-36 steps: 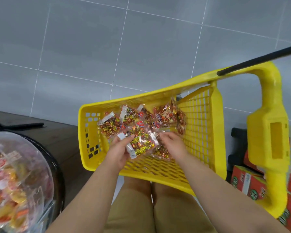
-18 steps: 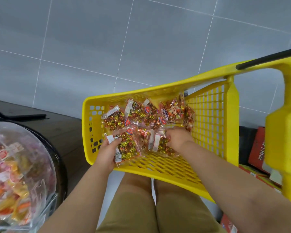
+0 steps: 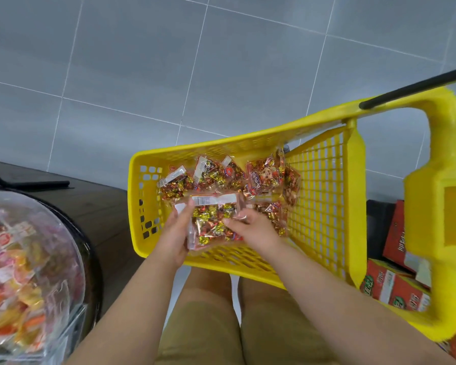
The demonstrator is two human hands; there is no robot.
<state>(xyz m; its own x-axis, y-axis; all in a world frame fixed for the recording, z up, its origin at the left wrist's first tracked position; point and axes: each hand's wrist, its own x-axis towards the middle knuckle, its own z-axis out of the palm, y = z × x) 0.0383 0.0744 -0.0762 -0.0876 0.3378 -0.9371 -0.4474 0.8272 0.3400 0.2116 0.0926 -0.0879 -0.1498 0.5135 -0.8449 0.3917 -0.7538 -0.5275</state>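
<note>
Head view: the left hand (image 3: 174, 234) grips the candy bag (image 3: 211, 223) by its left edge, the right hand (image 3: 252, 229) pinches its right side, low over the yellow basket (image 3: 135, 206); slick film could slip from that light pinch and drop past the near rim

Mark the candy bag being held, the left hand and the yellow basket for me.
candy bag (image 3: 212, 223), head view, middle of its clear front.
left hand (image 3: 174, 238), head view, middle of the hand.
yellow basket (image 3: 321, 201), head view, mesh side wall.
</note>
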